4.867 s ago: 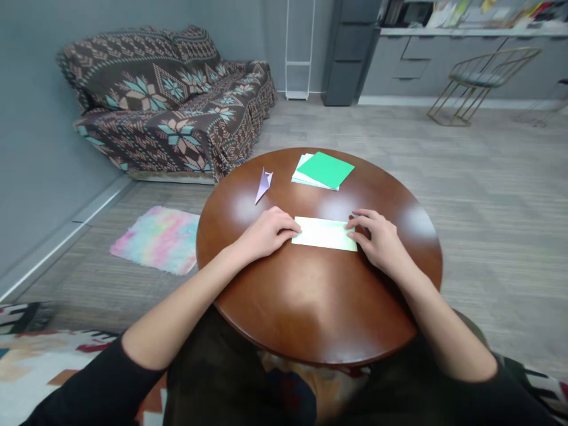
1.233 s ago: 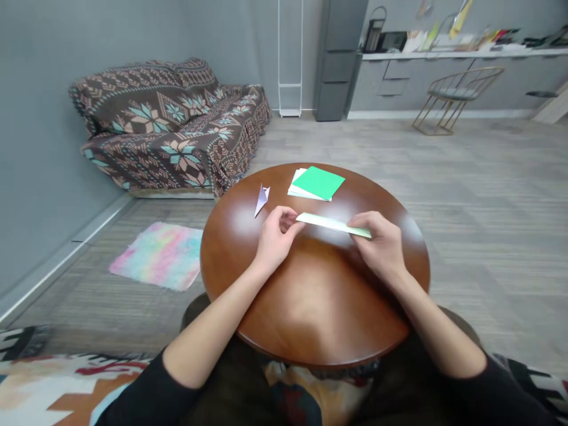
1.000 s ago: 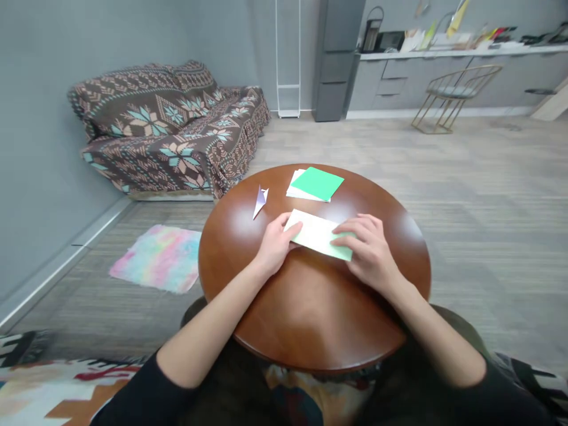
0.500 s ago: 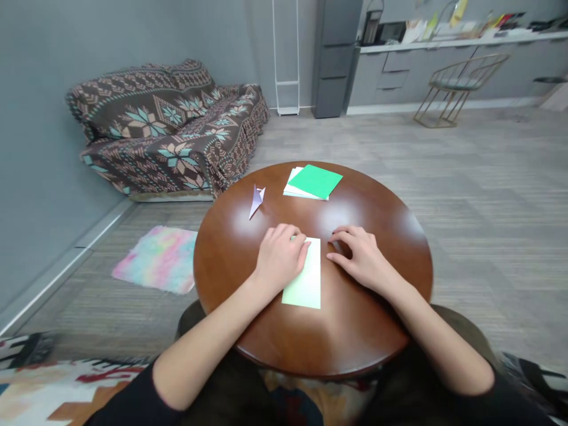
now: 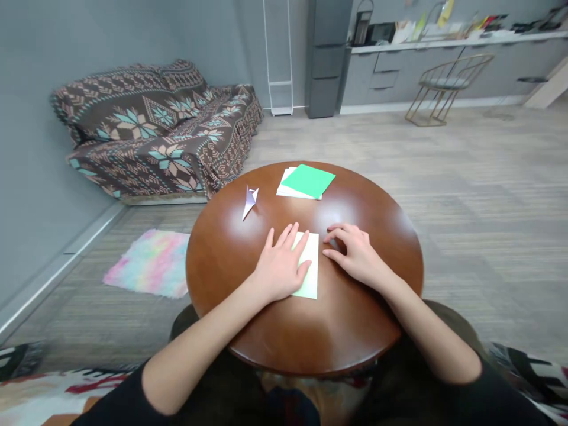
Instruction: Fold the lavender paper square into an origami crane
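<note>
A pale green folded sheet of paper (image 5: pixel 310 272) lies on the round brown table (image 5: pixel 355 331). My left hand (image 5: pixel 283 266) rests flat on the paper's left part, fingers spread, hiding that side of it. To the right of the paper, my right hand (image 5: pixel 352 251) hovers at or touches the tabletop; its thumb and fingers are curved apart with nothing between them. Beyond my left hand stands a small folded purple and white paper piece (image 5: pixel 249 202). Further back sits a stack of paper with a green sheet (image 5: pixel 309 181) on top and white sheets (image 5: pixel 288 188) beneath.
A sofa with a patterned cover (image 5: pixel 164 130) stands behind the table at left. On the floor lies a fluffy pastel mat (image 5: pixel 148 262). A gold-framed chair (image 5: pixel 448 86) stands near the grey kitchen cabinets (image 5: pixel 402 74). The table has a rounded edge near my knees.
My left hand has opened from a bent-finger pose and now lies flat over the paper. The paper has shifted slightly away from me. My right hand keeps much the same curved pose.
</note>
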Demonstrator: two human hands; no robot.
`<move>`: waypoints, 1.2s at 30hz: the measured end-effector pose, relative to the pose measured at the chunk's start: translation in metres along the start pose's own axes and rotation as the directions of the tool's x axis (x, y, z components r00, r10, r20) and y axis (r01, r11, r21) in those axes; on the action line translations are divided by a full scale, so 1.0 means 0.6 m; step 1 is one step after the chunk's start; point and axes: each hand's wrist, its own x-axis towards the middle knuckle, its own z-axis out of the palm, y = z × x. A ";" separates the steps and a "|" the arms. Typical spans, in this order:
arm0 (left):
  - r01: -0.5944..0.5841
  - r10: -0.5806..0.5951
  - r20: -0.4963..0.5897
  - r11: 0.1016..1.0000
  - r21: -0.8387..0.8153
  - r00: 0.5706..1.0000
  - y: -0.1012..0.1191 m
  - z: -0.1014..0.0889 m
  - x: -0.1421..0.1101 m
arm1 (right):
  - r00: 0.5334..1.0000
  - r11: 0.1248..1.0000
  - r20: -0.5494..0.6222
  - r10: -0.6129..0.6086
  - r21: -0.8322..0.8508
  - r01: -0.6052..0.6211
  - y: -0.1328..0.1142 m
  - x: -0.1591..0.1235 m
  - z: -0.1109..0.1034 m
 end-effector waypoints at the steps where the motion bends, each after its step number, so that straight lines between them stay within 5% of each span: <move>1: 0.003 -0.003 -0.001 1.000 0.000 1.000 0.000 -0.001 0.000 | 1.000 1.000 -0.003 0.000 -0.004 -0.001 0.000 0.000 0.000; 14: 0.177 -0.176 -0.070 0.984 0.015 0.982 0.025 0.011 0.012 | 0.987 0.989 0.091 -0.132 -0.052 0.137 -0.012 -0.002 0.001; 19: 0.122 -0.122 -0.042 0.993 0.000 0.992 0.016 0.010 0.009 | 0.985 0.988 0.114 -0.125 -0.073 0.134 -0.011 -0.001 0.005; 27: -0.160 0.161 0.000 0.984 -0.074 0.987 -0.016 -0.004 -0.010 | 0.982 0.984 0.120 -0.147 -0.085 0.157 -0.018 -0.006 0.001; 36: -0.047 0.048 0.013 0.995 -0.087 0.999 0.000 -0.012 -0.008 | 0.994 0.965 -0.027 -0.101 0.240 0.105 -0.013 -0.006 -0.012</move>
